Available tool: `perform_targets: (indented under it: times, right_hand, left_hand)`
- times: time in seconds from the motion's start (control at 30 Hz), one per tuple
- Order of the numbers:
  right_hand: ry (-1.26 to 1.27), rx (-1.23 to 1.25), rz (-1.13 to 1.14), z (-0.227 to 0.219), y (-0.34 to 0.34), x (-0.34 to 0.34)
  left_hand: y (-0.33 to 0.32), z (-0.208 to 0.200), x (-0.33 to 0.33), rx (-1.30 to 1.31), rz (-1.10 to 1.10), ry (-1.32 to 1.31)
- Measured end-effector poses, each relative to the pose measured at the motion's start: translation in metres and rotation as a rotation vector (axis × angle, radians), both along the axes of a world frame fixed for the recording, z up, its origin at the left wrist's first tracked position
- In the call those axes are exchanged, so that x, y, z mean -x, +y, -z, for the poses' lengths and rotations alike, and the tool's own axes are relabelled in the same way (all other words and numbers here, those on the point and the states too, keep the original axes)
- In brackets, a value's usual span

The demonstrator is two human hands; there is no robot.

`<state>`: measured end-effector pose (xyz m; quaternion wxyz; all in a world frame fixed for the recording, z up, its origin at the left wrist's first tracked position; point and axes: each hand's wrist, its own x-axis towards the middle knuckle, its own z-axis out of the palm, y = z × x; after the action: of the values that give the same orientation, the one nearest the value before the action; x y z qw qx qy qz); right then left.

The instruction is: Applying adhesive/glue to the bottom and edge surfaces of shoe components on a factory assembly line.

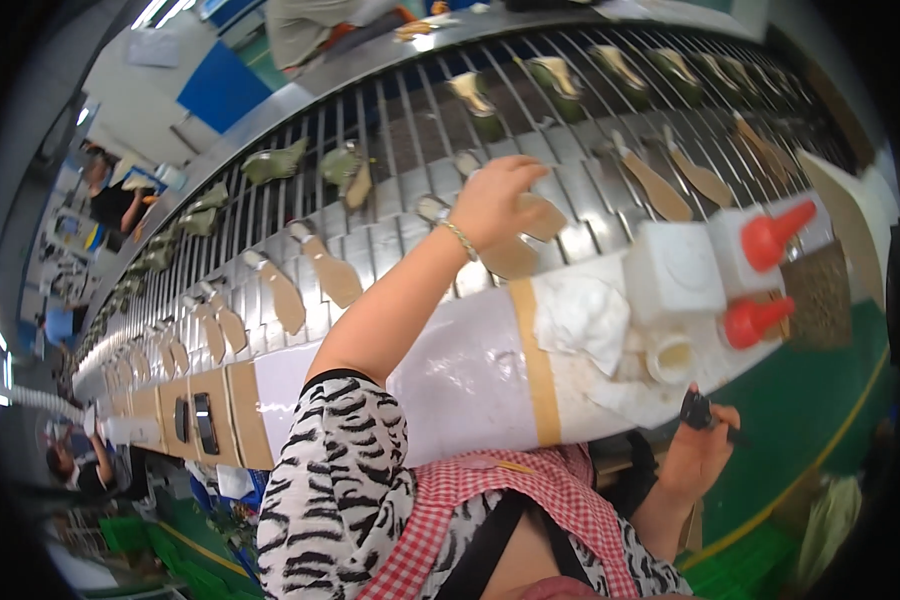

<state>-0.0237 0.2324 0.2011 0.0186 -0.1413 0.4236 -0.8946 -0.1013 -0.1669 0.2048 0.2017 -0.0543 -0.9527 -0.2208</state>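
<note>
My left hand [500, 200], with a braided bracelet at the wrist, reaches over the metal slat conveyor [395, 215]. Its fingers bend over a tan shoe sole [542, 218], and the palm side is hidden. A second tan sole [510, 258] lies just below that hand, partly covered by it. My right hand [698, 450] is held low at the right, past the work table's edge. Its fingers are closed on a small black object [697, 408] whose kind I cannot make out. Near it on the table stands a small open pot [670, 358] with something pale inside.
White square bottles [675, 268] with red nozzles [776, 235] stand at the table's right end, beside crumpled white cloth [582, 322]. More tan soles [332, 270] and green shoe uppers [275, 162] line the conveyor. A phone [206, 423] lies at left. Other people work farther off.
</note>
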Motion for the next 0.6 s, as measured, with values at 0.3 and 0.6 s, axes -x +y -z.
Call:
perform_targets:
  times: [0.3,0.6]
  right_hand:
    - [-0.145,-0.183,0.006,-0.005,-0.048,0.001]
    - [0.016,-0.727,0.269,-0.069,-0.021,0.027]
  left_hand:
    - [-0.220,0.089,-0.108,-0.084,-1.037,-0.292]
    - [-0.232,-0.050,-0.181,-0.861,-0.672,0.041]
